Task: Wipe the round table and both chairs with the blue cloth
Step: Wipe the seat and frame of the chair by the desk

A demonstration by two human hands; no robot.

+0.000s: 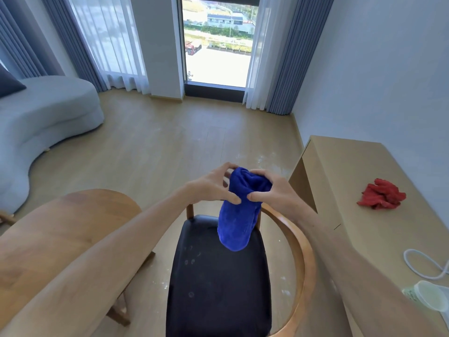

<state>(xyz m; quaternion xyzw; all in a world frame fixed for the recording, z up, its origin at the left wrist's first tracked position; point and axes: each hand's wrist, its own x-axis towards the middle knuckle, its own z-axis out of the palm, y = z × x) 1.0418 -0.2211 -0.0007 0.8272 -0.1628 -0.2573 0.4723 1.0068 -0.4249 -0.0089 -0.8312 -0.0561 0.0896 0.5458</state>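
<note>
The blue cloth [239,210] hangs bunched in the air above a chair. My left hand [211,186] pinches its upper left side between thumb and fingers. My right hand [272,190] grips its upper right side, thumb against the front. Below the cloth stands the chair with a black seat [218,283] and a curved wooden back rail [301,251]; pale smudges show on the seat. The round wooden table [63,229] lies at the lower left, partly behind my left forearm. A second chair is not clearly in view.
A light wooden desk [359,190] stands along the right wall, carrying a red rag [384,194], a white hose [425,266] and a pale cup [430,295]. A grey curved sofa [48,117] sits far left. Open wooden floor stretches toward the window [216,40].
</note>
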